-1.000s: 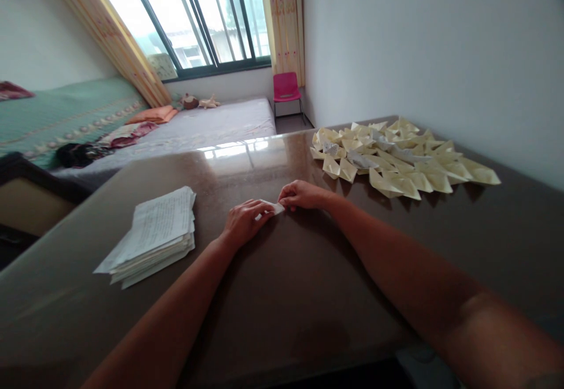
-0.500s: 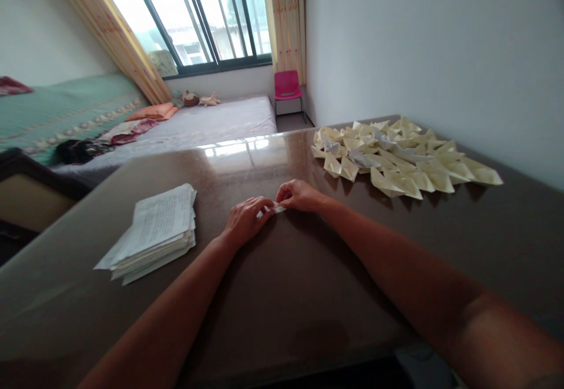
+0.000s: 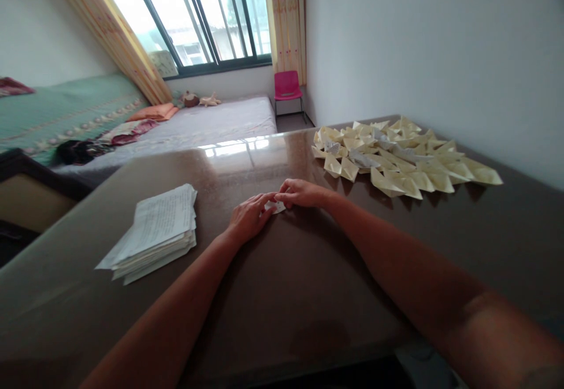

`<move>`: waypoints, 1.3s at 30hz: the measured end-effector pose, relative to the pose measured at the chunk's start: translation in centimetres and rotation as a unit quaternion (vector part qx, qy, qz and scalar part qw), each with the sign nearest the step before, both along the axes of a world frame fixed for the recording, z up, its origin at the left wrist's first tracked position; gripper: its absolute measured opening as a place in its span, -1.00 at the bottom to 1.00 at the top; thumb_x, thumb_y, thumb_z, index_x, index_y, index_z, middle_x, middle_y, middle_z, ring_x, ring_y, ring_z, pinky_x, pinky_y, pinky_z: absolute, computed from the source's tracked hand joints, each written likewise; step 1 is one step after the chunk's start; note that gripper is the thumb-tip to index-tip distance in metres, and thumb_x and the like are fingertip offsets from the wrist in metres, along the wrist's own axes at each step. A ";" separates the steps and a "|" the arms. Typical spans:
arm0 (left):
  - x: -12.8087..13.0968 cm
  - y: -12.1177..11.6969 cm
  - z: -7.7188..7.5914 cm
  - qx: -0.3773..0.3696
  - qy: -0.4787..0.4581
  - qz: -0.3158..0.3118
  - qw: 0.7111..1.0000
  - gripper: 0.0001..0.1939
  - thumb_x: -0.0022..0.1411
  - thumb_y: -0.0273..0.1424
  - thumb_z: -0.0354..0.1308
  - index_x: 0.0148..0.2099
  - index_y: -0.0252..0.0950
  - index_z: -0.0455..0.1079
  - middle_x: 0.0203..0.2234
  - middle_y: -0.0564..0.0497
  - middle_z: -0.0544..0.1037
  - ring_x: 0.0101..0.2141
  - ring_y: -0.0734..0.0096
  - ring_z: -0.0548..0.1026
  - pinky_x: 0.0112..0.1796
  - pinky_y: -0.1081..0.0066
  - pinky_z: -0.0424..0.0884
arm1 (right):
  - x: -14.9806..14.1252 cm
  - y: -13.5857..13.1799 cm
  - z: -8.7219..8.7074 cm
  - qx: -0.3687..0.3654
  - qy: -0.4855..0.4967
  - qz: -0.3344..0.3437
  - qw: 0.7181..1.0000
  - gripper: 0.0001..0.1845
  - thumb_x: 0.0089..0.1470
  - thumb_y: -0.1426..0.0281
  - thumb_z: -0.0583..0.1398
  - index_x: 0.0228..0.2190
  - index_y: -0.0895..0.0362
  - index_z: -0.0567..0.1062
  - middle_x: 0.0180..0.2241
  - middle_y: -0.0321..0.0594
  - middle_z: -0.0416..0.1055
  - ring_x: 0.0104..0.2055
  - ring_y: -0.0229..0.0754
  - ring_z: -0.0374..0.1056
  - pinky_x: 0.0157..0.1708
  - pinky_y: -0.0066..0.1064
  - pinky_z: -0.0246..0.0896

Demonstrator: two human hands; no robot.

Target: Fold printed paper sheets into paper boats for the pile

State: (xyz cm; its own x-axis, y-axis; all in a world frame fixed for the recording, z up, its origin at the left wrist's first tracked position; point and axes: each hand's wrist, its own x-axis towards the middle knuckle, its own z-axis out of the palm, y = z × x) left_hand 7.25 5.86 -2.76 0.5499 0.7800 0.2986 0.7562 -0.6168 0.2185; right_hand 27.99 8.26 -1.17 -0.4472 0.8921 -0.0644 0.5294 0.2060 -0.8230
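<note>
A small folded piece of white paper (image 3: 277, 207) lies at the middle of the brown table (image 3: 282, 283), partly covered by fingers. My left hand (image 3: 252, 213) grips it from the left, thumb below and fingers curled over the top. From the right, my right hand (image 3: 299, 193) pinches the paper's upper edge, its fingertips touching those of the left. How the paper is folded under the fingers cannot be made out.
A stack of printed sheets (image 3: 158, 224) lies on the table's left. Many folded cream paper boats (image 3: 396, 160), a few greyish among them, crowd the far right near the wall. Beyond the table stand a bed (image 3: 229, 118) and a pink chair (image 3: 287, 86).
My left hand has shifted slightly right, and the two hands' fingertips now meet over the paper. The right fingers have moved a little on its upper edge. The stack and the boats are unmoved.
</note>
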 end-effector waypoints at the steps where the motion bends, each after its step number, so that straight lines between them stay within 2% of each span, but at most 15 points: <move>1: 0.0 0.0 0.0 -0.001 0.000 0.002 1.000 -0.63 0.32 -0.23 -0.04 0.14 -0.10 0.28 -0.12 0.06 0.54 -0.28 0.37 0.49 -0.21 0.38 0.37 | 0.0 -0.1 0.0 -0.001 0.003 -0.004 1.000 -0.79 0.03 0.39 0.25 -0.27 0.21 0.43 -0.46 -0.28 0.50 -0.47 -0.35 0.33 -0.51 -0.60 0.12; 3: 0.0 0.0 0.1 -0.006 -0.006 0.001 1.000 -0.63 0.32 -0.23 -0.03 0.14 -0.10 0.27 -0.12 0.07 0.54 -0.29 0.39 0.49 -0.21 0.39 0.37 | -0.2 -0.2 -0.1 0.012 0.000 -0.020 1.000 -0.74 -0.04 0.46 0.28 -0.24 0.21 0.41 -0.39 -0.26 0.51 -0.41 -0.33 0.37 -0.49 -0.60 0.14; 6: 0.0 0.0 0.2 -0.008 -0.019 -0.004 1.000 -0.64 0.32 -0.25 -0.03 0.14 -0.10 0.27 -0.13 0.09 0.53 -0.31 0.41 0.48 -0.22 0.40 0.36 | -0.5 -0.3 -0.3 0.040 -0.025 -0.038 0.998 -0.81 -0.01 0.53 0.23 -0.27 0.20 0.43 -0.38 -0.26 0.50 -0.41 -0.33 0.37 -0.46 -0.58 0.16; 11: -0.2 0.1 0.0 -0.002 -0.041 0.007 0.999 -0.65 0.31 -0.28 -0.01 0.12 -0.11 0.29 -0.18 0.09 0.53 -0.36 0.45 0.46 -0.28 0.43 0.34 | -1.0 -0.4 0.0 0.141 -0.093 -0.066 0.983 -0.86 -0.09 0.43 0.32 -0.40 0.17 0.50 -0.40 -0.27 0.51 -0.38 -0.29 0.37 -0.41 -0.54 0.14; 14: -0.2 0.1 -0.1 0.001 -0.049 0.010 0.999 -0.65 0.31 -0.29 -0.01 0.12 -0.11 0.30 -0.21 0.09 0.53 -0.37 0.46 0.45 -0.28 0.44 0.33 | -1.1 -0.6 0.2 0.175 -0.147 -0.053 0.972 -0.91 -0.05 0.37 0.29 -0.42 0.12 0.56 -0.41 -0.27 0.54 -0.38 -0.26 0.39 -0.40 -0.52 0.12; 19: -0.3 0.0 -0.1 0.003 -0.054 0.013 0.998 -0.64 0.30 -0.29 -0.01 0.13 -0.10 0.30 -0.23 0.08 0.52 -0.37 0.45 0.46 -0.29 0.44 0.34 | -1.4 -1.3 0.6 0.171 -0.204 -0.022 0.964 -0.82 0.02 0.30 0.21 -0.35 0.03 0.62 -0.36 -0.27 0.57 -0.32 -0.19 0.44 -0.40 -0.50 0.13; 24: -0.3 -0.1 -0.1 0.006 -0.047 0.012 0.999 -0.63 0.29 -0.34 0.00 0.14 -0.09 0.29 -0.21 0.08 0.52 -0.35 0.43 0.48 -0.28 0.44 0.36 | -2.1 -2.1 1.1 0.157 -0.244 -0.026 0.957 -0.73 0.07 0.16 0.17 -0.31 -0.01 0.62 -0.29 -0.23 0.57 -0.25 -0.14 0.44 -0.38 -0.48 0.15; 30: -0.8 0.2 0.0 0.023 -0.093 0.014 0.995 -0.62 0.32 -0.30 -0.03 0.17 -0.16 0.28 0.02 -0.02 0.41 -0.33 0.49 0.47 -0.25 0.45 0.40 | -2.2 -1.7 1.0 0.108 -0.277 -0.060 0.953 -0.71 0.10 0.21 0.14 -0.28 0.05 0.60 -0.22 -0.11 0.55 -0.17 -0.09 0.42 -0.31 -0.44 0.18; 34: -1.9 0.7 0.0 0.061 -0.088 -0.017 0.994 -0.72 0.34 -0.32 -0.04 -0.03 -0.20 0.45 -0.16 -0.03 0.52 -0.17 0.33 0.43 -0.11 0.35 0.38 | -1.4 -1.0 0.9 0.084 -0.277 -0.080 0.954 -0.72 0.09 0.22 0.15 -0.29 0.07 0.60 -0.21 -0.10 0.55 -0.16 -0.08 0.42 -0.32 -0.45 0.18; 39: -2.7 0.9 -0.1 0.039 -0.047 -0.080 0.995 -0.73 0.33 -0.32 -0.03 -0.16 -0.19 0.51 -0.21 -0.04 0.54 -0.17 0.30 0.42 -0.10 0.30 0.38 | -0.6 -0.8 1.3 0.069 -0.277 -0.086 0.955 -0.73 0.07 0.25 0.16 -0.31 0.09 0.61 -0.25 -0.11 0.55 -0.21 -0.10 0.43 -0.35 -0.46 0.16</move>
